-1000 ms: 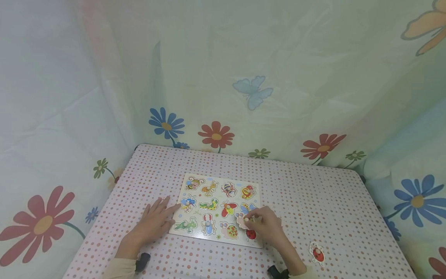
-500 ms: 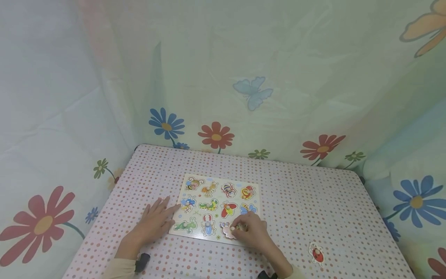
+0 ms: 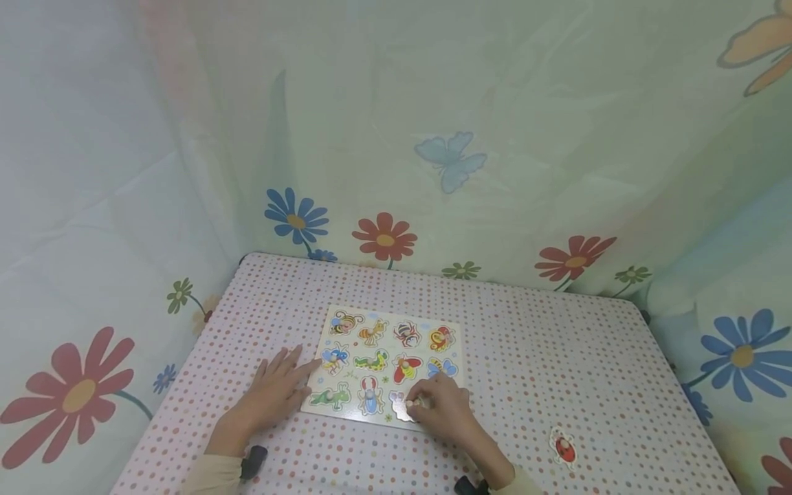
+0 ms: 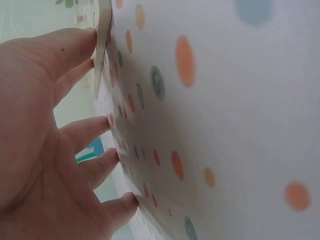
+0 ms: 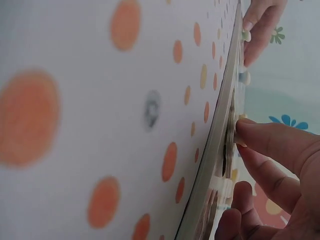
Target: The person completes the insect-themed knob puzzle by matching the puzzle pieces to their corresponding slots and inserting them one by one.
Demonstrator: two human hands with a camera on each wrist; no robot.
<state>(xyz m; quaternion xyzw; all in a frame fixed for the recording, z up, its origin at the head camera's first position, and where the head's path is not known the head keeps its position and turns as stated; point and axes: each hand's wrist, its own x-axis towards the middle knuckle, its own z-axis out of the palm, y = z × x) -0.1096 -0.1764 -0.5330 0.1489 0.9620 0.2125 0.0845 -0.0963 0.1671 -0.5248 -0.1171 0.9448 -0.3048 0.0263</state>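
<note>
A wooden peg puzzle board [image 3: 459, 342] with several insect pieces lies on the table. My right hand [image 3: 445, 411] pinches the small knob of a pink snail piece [image 3: 400, 410] between thumb and finger, at the snail picture in the near row. In the right wrist view, the piece [image 5: 229, 132] lies against the board face; whether it sits fully in its recess I cannot tell. The other right fingers curl loosely. My left hand [image 3: 270, 392] rests with spread fingers on the table, thumb and index touching the board's left edge [image 4: 102, 30].
A red ladybug piece [image 3: 564, 448] lies apart on the dotted tablecloth [image 3: 594, 371], to the right of the board. Flowered cloth walls [image 3: 346, 137] stand round the table. Black camera straps [image 3: 252, 463] sit at both wrists.
My right hand has carried the snail piece leftward from above the ladybug spot to the snail picture and lowered it there. The left hand stays in place.
</note>
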